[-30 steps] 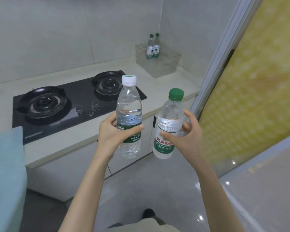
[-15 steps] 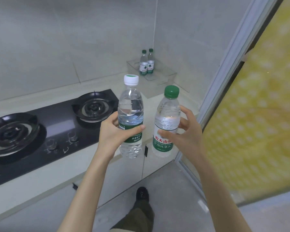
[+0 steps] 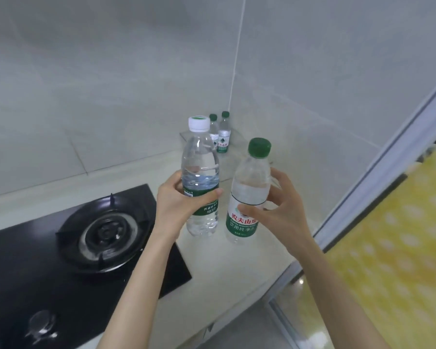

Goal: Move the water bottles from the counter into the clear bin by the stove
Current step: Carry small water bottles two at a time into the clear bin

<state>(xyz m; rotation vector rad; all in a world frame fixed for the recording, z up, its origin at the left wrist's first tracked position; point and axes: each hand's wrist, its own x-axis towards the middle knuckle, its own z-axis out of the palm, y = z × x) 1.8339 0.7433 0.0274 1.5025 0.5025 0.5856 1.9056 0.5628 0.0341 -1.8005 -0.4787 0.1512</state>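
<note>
Hands grip bottles | bin behind

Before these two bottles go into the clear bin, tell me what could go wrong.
1. The right grip holds the green-capped bottle mostly by thumb and fingertips, so it could slip onto the counter.
2. Two small bottles already stand in the clear bin; lowering both bottles at once may knock them over.
3. The white-capped bottle in the left grip is close beside the other, so they could bump.
</note>
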